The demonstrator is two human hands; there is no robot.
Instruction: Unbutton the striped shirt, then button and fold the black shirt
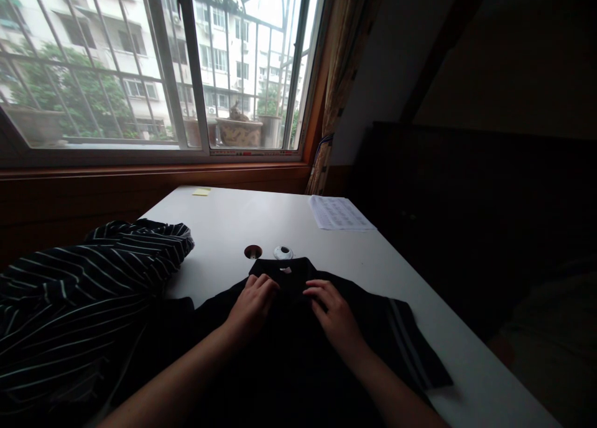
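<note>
A black short-sleeved collared shirt (289, 347) lies spread on the white table, collar away from me and a pale label inside the neck. Two grey bands cross its right sleeve. My left hand (254, 300) is closed on the left side of the collar, fingers curled over the cloth. On the other side my right hand (333, 316) holds the collar edge between its bent fingers and thumb. Much of the shirt front is too dark to make out, and my forearms cover parts of it.
A heap of black-and-white striped cloth (93, 279) lies on the left. Beyond the collar are a round table hole (253, 252) and a white round cap (283, 252). Printed papers (342, 213) and a yellow note (202, 192) lie farther back, below a barred window (163, 73).
</note>
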